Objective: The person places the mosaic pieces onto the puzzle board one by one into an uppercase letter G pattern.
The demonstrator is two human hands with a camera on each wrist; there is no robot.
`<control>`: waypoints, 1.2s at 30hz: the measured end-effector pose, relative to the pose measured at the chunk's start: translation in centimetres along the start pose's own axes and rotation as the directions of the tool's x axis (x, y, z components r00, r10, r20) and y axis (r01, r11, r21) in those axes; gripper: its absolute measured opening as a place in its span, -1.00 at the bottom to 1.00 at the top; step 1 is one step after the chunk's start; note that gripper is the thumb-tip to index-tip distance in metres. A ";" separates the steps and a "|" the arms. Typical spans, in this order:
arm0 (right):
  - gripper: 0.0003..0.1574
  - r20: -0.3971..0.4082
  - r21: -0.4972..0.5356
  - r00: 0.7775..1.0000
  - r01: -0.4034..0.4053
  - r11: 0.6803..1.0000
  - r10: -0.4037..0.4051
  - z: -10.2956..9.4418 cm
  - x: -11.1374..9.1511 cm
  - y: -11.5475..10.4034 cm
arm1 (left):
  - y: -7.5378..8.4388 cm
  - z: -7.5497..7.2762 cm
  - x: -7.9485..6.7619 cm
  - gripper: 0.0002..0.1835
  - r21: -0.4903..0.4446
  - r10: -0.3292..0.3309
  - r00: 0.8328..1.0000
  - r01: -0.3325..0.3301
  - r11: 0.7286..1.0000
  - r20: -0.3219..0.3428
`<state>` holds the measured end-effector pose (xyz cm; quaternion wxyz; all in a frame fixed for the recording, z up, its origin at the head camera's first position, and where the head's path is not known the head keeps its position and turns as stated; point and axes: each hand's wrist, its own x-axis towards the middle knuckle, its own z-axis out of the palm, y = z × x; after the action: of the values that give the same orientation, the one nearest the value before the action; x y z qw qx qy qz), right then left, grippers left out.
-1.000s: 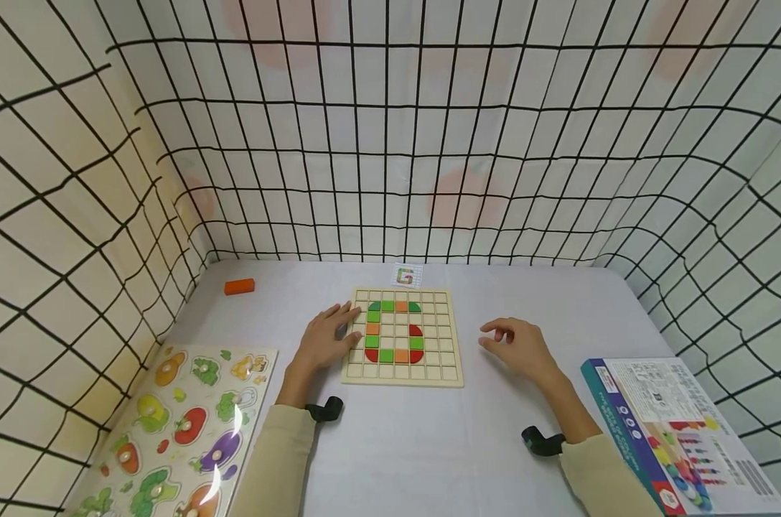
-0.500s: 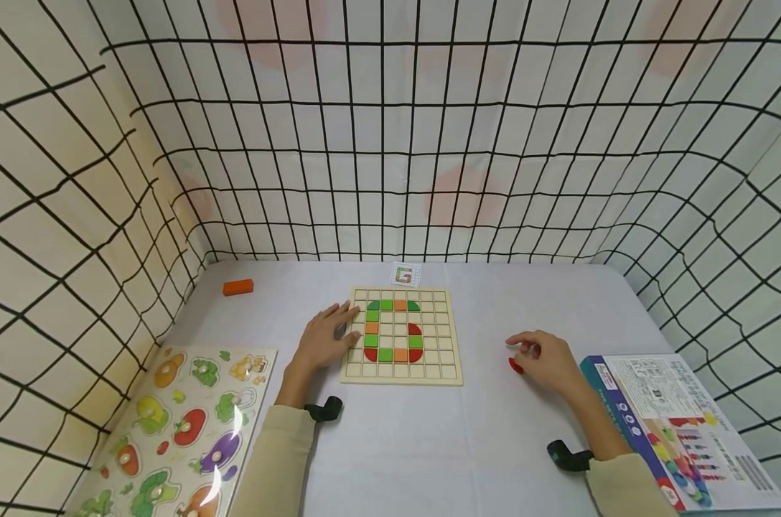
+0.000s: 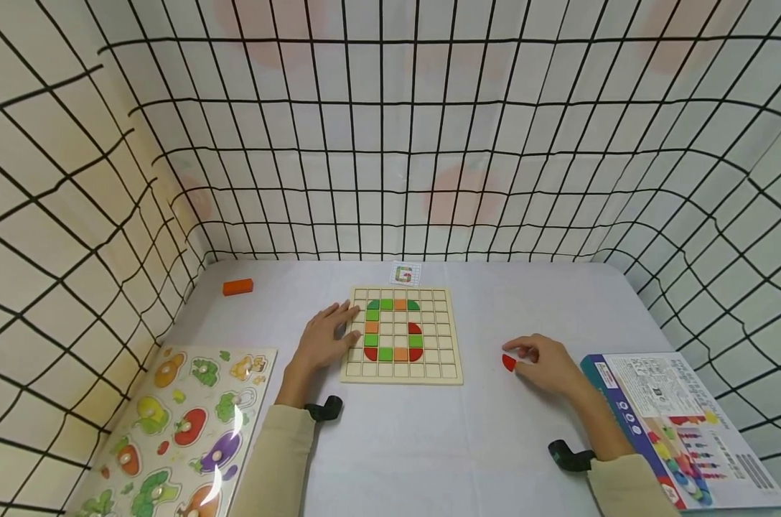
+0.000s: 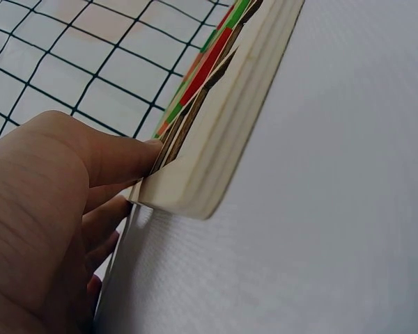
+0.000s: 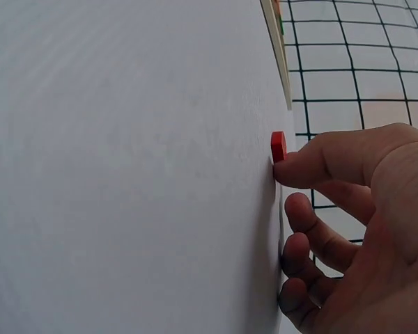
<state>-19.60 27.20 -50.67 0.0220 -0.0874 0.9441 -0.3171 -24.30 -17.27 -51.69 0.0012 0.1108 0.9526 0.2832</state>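
A square wooden grid board (image 3: 438, 366) lies on the table, with green, orange and red tiles (image 3: 385, 354) set in a G-like outline. My left hand (image 3: 322, 341) rests at its left edge, fingers spread; in the left wrist view the thumb (image 4: 136, 156) lies on the rim near a corner. To the right of the board, my right hand (image 3: 545, 362) pinches a red quarter-circle tile (image 3: 509, 362) between thumb and index finger, low at the tabletop. Seen from the right wrist, the tile (image 5: 278, 146) sits at the thumb tip, and the other fingers curl loosely.
A small card (image 3: 405, 273) printed with a coloured G lies behind the board. An orange block (image 3: 238, 287) is at the back left. A vegetable puzzle board (image 3: 190, 402) lies front left, a printed box (image 3: 688, 424) front right. Black wire netting (image 3: 397, 143) surrounds the table.
My right hand has moved right and nearer, away from the board. The red tile has come into view at its fingertips and shifted slightly left. My left hand stays at the board's edge.
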 end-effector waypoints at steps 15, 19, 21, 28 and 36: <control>-0.65 -0.017 0.016 1.000 -0.002 1.000 0.002 0.9 0.9 -0.2 | 0.0 0.2 -0.2 -0.34 -0.007 -0.011 1.000 0.011 1.000 -0.007; -0.62 -0.037 0.024 0.999 -0.012 1.000 0.013 1.0 1.3 -0.3 | -0.1 0.3 -0.2 -0.35 -0.004 -0.007 1.000 0.007 1.000 -0.011; -0.62 -0.047 0.029 0.999 -0.017 0.999 0.018 1.1 1.6 -0.6 | -0.1 0.4 -0.2 -0.35 -0.002 -0.005 1.000 0.005 1.000 -0.011; -0.64 -0.078 0.034 0.997 0.010 0.999 -0.008 1.1 2.9 -2.3 | 0.0 0.1 -0.1 -0.34 0.000 -0.015 1.000 0.015 1.000 0.004; -0.63 -0.079 0.082 0.996 0.041 0.996 -0.034 1.3 4.4 -4.8 | 0.0 -0.1 -0.1 -0.35 -0.010 -0.004 1.000 0.004 1.000 -0.001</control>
<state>-23.02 21.84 -48.77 -0.0169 -0.0919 0.9283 -0.3598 -24.22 -17.33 -51.63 0.0017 0.1088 0.9515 0.2878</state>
